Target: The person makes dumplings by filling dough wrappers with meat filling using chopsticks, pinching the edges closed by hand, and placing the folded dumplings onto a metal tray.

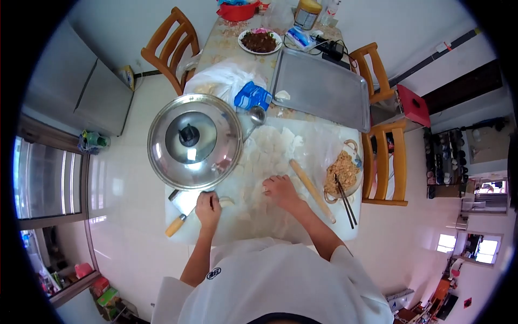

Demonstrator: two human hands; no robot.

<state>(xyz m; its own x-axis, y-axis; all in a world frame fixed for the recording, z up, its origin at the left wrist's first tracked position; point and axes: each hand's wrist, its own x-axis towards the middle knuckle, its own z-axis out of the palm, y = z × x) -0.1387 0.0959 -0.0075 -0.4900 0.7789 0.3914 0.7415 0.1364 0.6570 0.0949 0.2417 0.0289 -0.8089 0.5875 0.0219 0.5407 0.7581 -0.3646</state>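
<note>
My left hand, its fingers curled together, is at the near edge of the large lidded pan, beside a cleaver with a wooden handle. What it holds, if anything, is hidden. A pale piece of dough lies just right of it. My right hand is over the floured board, fingers bent down and pressed together at a pale bit too small to make out. Flat dough rounds lie beyond it. To its right are a wooden rolling pin and a bowl of filling with dark chopsticks.
A metal tray lies behind the board, with a ladle and blue packet left of it. Farther back are a plate of dark food and a red basin. Wooden chairs flank the table.
</note>
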